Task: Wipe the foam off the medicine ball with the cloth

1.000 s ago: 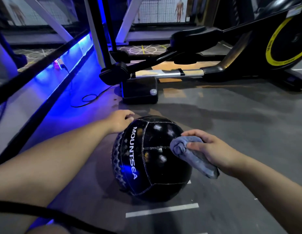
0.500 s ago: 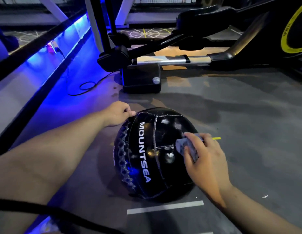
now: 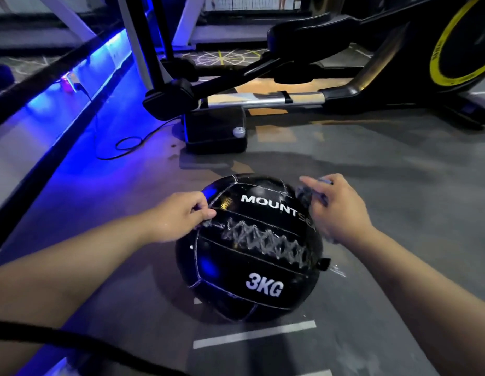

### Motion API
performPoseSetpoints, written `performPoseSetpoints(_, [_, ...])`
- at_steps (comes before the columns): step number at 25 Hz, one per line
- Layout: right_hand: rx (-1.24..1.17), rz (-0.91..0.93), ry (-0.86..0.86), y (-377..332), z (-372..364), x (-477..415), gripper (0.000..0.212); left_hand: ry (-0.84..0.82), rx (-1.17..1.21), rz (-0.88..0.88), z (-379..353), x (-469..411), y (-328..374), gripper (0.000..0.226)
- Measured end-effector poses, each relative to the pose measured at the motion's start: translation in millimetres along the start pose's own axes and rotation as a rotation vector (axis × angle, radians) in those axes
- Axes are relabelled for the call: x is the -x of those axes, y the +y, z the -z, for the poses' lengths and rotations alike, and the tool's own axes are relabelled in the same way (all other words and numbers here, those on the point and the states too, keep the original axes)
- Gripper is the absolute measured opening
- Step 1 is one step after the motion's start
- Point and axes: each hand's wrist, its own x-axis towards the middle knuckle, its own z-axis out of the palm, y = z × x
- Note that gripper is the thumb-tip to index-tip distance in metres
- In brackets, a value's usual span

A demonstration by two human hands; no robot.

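A black medicine ball (image 3: 252,267) marked MOUNTSEA and 3KG rests on the grey floor in front of me. Its white laced seam now faces up across the middle. My left hand (image 3: 179,217) pinches the ball's upper left edge by the end of the lacing. At the ball's upper right side, my right hand (image 3: 336,210) is closed around a grey-blue cloth (image 3: 307,195) and presses it against the ball. Most of the cloth is hidden under the fingers. A few white specks show on the ball's surface.
An exercise machine with a black base block (image 3: 215,131), a silver rail (image 3: 265,100) and a yellow-ringed flywheel (image 3: 458,47) stands just beyond the ball. A black cable (image 3: 127,145) lies on the floor at left beside a blue-lit ledge (image 3: 73,85). A white floor line (image 3: 253,333) runs below the ball.
The ball has been rolled so the lacing and the 3KG mark face up. My right hand with the cloth moved from the ball's front right to its upper right. The left hand shifted its grip.
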Motion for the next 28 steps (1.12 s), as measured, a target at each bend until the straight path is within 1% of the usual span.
performPoseSetpoints(1, [-0.005,-0.028,-0.031,4,4,12,0.040,0.039,-0.009,0.021,0,-1,-4,0.028])
performPoseSetpoints(3, [-0.029,-0.208,-0.132,12,11,32,0.036,0.063,-0.027,0.066,2,-2,-15,0.027])
performPoseSetpoints(4, [-0.027,-0.285,-0.171,16,13,42,0.031,0.067,-0.026,0.085,2,-2,-20,0.027])
performPoseSetpoints(5, [-0.004,-0.313,-0.197,20,11,52,0.026,0.077,-0.019,0.102,3,-1,-25,0.027])
performPoseSetpoints(6, [0.020,-0.305,-0.211,20,6,63,0.023,0.091,-0.011,0.116,2,-1,-29,0.027])
performPoseSetpoints(8, [0.043,-0.266,-0.177,18,-5,82,0.032,0.117,0.007,0.128,0,-1,-32,0.026])
performPoseSetpoints(10, [0.033,-0.277,-0.130,18,-13,92,0.035,0.129,0.020,0.113,-3,0,-32,0.026])
performPoseSetpoints(13, [0.057,-0.297,-0.109,19,-18,91,0.032,0.159,0.016,0.065,-6,4,-31,0.026])
performPoseSetpoints(16, [0.186,-0.300,-0.114,13,-28,91,0.024,0.203,-0.003,0.015,-13,7,-34,0.025])
performPoseSetpoints(18, [0.243,-0.302,-0.136,11,-33,93,0.024,0.221,-0.005,0.000,-16,9,-37,0.026])
performPoseSetpoints(21, [0.166,-0.353,-0.240,16,-33,89,0.034,0.212,-0.004,0.000,-11,10,-47,0.029])
performPoseSetpoints(23, [0.148,-0.338,-0.298,19,-32,88,0.040,0.168,-0.044,-0.043,-9,14,-53,0.040])
performPoseSetpoints(25, [0.135,-0.319,-0.284,18,-31,88,0.043,0.154,-0.058,-0.121,-11,19,-56,0.055])
performPoseSetpoints(26, [0.113,-0.325,-0.267,17,-32,88,0.044,0.166,-0.048,-0.148,-13,20,-56,0.056])
performPoseSetpoints(28, [0.073,-0.344,-0.227,16,-34,87,0.044,0.205,-0.038,-0.153,-14,20,-51,0.048])
